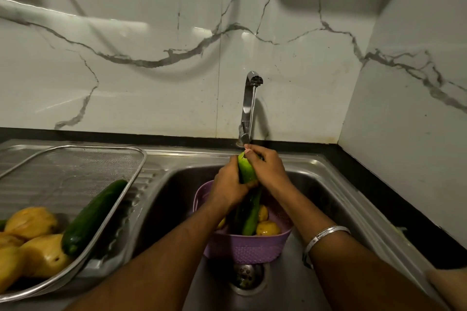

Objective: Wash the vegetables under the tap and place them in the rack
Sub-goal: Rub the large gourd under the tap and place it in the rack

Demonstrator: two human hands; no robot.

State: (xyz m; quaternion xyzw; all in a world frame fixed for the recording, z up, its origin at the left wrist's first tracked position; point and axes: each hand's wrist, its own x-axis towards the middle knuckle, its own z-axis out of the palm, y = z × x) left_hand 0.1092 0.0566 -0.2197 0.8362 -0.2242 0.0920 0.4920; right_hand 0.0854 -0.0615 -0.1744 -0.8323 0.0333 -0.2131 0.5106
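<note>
Water runs from the chrome tap (250,98) onto a light green cucumber (246,169) held upright over the sink. My left hand (228,184) grips its middle and my right hand (265,166) grips its upper end. Below them a purple basket (242,250) stands in the sink (310,184) with another green cucumber (252,217) and yellow vegetables (267,228) in it. On the drainboard to the left, a mesh steel rack (75,164) holds a dark green cucumber (93,217) and several yellow vegetables (38,240).
The sink drain (246,278) lies just in front of the purple basket. A marble-patterned wall (177,58) rises behind the tap and along the right side. A black counter edge (379,197) runs along the right of the sink.
</note>
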